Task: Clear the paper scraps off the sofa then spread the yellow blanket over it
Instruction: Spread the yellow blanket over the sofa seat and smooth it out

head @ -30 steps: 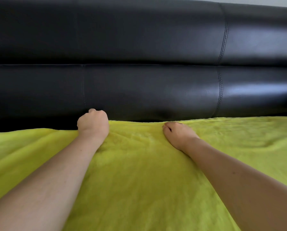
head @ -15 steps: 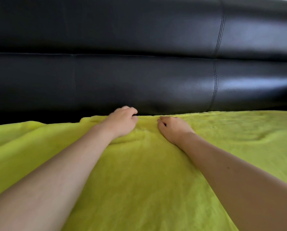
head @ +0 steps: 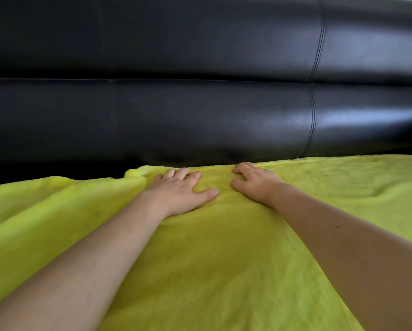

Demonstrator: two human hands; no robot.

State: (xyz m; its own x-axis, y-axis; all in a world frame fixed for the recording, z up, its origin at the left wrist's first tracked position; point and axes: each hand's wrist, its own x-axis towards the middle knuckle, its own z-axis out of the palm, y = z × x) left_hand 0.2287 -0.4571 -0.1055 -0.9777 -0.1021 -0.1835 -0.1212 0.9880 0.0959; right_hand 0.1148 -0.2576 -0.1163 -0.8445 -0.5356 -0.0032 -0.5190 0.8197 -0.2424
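The yellow blanket (head: 212,254) lies spread over the seat of the black leather sofa (head: 200,115), its far edge against the backrest. My left hand (head: 181,189) rests flat on the blanket near that edge, fingers spread, holding nothing. A hand's width to the right, my right hand (head: 255,182) presses on the blanket with fingers slightly curled, gripping nothing that I can see. A small rumpled fold of blanket (head: 138,172) sits just left of my left hand. No paper scraps are in view.
The sofa backrest fills the upper half of the view, with vertical seams (head: 312,125). At the far left a dark strip of bare seat (head: 44,173) shows between blanket and backrest. Soft wrinkles (head: 379,189) lie in the blanket at the right.
My left hand has moved right along the blanket's far edge and opened from a fist to a flat palm. My right hand stayed in roughly the same spot and spread its fingers a little.
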